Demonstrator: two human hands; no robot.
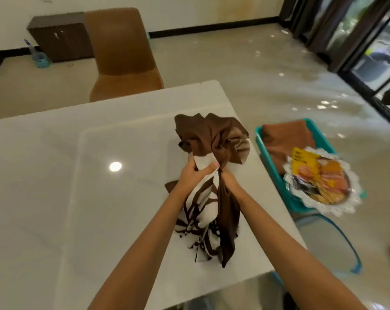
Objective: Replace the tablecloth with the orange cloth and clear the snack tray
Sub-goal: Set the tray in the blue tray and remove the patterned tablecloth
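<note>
A glossy white table (55,175) fills the foreground, and a round lamp reflection (115,166) shines on its top. Behind its far edge stands a brown upholstered chair (122,54), its back towards a pale wall (189,10) edged with a black skirting (212,26). A low dark wooden cabinet (59,39) sits against that wall to the left, with a small teal holder (40,59) on the floor beside it. The beige floor (234,70) is polished and flecked with bright spots. On the right, dark curtains (319,25) hang beside black-framed glass doors (377,59) letting in daylight.
</note>
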